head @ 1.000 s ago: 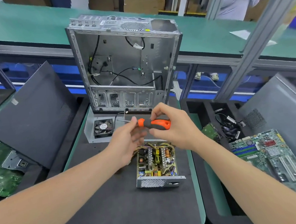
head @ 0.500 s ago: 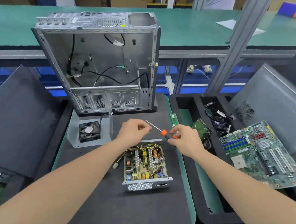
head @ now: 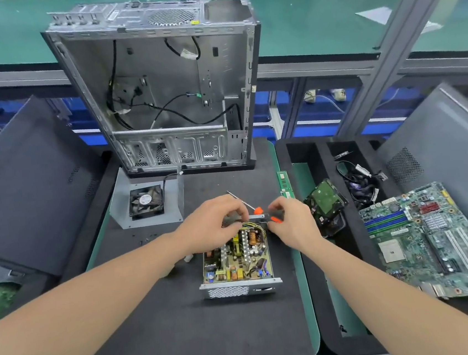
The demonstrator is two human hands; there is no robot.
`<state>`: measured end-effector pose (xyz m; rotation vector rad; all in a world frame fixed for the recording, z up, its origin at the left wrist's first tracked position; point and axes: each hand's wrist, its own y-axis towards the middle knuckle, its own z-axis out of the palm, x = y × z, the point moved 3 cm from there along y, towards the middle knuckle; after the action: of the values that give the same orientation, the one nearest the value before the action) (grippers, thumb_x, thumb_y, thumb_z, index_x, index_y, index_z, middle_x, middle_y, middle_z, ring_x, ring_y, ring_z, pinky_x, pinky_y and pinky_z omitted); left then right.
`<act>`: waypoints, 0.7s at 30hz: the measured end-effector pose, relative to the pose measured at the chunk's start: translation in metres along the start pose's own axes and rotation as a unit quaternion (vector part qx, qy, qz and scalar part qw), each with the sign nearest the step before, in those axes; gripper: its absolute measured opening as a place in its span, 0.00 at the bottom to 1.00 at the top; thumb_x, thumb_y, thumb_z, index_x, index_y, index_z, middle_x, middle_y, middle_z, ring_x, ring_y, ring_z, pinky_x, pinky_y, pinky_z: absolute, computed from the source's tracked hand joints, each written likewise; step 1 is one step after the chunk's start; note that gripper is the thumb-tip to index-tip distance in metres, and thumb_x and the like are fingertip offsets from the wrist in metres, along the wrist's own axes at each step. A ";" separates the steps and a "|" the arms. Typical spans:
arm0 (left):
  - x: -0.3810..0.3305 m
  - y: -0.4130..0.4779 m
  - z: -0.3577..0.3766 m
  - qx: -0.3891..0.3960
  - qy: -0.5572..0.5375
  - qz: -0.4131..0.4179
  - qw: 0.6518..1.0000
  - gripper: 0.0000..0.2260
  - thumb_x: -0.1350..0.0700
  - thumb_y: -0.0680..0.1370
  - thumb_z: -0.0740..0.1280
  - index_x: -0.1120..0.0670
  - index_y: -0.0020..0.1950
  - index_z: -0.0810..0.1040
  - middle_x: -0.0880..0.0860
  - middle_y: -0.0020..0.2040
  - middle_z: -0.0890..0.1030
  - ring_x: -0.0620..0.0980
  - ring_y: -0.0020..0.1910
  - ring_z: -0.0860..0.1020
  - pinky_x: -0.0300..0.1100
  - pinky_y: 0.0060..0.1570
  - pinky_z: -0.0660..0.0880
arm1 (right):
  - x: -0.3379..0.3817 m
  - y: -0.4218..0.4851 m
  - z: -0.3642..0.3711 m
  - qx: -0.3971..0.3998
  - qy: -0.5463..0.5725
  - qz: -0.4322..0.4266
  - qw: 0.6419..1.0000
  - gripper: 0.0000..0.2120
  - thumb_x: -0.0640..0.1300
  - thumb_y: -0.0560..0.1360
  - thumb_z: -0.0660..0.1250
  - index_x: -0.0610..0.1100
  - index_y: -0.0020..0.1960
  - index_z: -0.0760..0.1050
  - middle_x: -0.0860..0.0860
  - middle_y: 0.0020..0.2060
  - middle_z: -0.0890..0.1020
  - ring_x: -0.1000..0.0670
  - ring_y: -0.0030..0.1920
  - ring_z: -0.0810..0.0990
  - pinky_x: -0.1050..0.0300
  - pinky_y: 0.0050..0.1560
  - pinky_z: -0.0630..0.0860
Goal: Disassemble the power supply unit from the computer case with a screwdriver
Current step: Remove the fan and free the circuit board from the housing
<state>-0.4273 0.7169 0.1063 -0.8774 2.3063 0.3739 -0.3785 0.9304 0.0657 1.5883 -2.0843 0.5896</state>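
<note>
Power supply unit [head: 237,259], cover off and circuit board bare, lies on the black mat [head: 185,327] in front of the upright, open computer case [head: 159,84], outside it and not touching it. A grey panel [head: 31,184] leans at the left and a second panel [head: 440,141] at the right, both cut off by the frame's edge. Beside the mat, a black compartmented tray [head: 322,298] holds a motherboard [head: 430,240] lying tilted across its right part, a tangle of cables [head: 360,184] in a rear compartment and a hard drive [head: 326,199] nearer the mat. The left hand [head: 214,222] curls over the unit's far edge, hiding that corner; whether its fingers pinch anything cannot be told. The right hand [head: 292,220] grips the orange-and-black handle of the screwdriver [head: 258,211], whose shaft points toward the case, partly hidden behind the left hand. Half a second earlier both hands hovered beyond the unit; now they are down at its far wall.
</note>
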 end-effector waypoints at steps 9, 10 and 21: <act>-0.007 -0.031 0.004 0.124 0.239 0.121 0.956 0.26 0.38 0.72 0.67 0.37 0.69 0.70 0.51 0.80 0.59 0.53 0.76 0.63 0.53 0.72 0.62 | 0.030 -0.043 -0.036 0.214 -0.102 -0.020 0.971 0.11 0.54 0.73 0.71 0.48 0.38 0.79 0.52 0.28 0.83 0.52 0.32 0.84 0.53 0.48 0.83; -0.006 -0.032 0.004 0.130 0.250 0.121 0.952 0.27 0.38 0.71 0.67 0.36 0.70 0.69 0.51 0.81 0.57 0.54 0.77 0.62 0.54 0.72 0.62 | 0.033 -0.049 -0.030 0.246 -0.100 -0.026 0.964 0.10 0.54 0.74 0.72 0.48 0.40 0.80 0.53 0.29 0.83 0.51 0.35 0.85 0.54 0.50 0.82; 0.010 -0.047 0.001 0.083 0.177 0.060 0.979 0.54 0.21 0.66 0.67 0.45 0.83 0.51 0.43 0.77 0.59 0.38 0.72 0.54 0.49 0.77 0.54 | 0.077 -0.054 0.022 0.117 -0.198 -0.006 0.973 0.20 0.62 0.77 0.63 0.46 0.50 0.78 0.47 0.47 0.82 0.42 0.51 0.83 0.53 0.45 0.76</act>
<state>-0.4010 0.6777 0.0970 -0.7719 2.6813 0.0753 -0.3466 0.8444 0.0967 1.9866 -2.3556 0.5677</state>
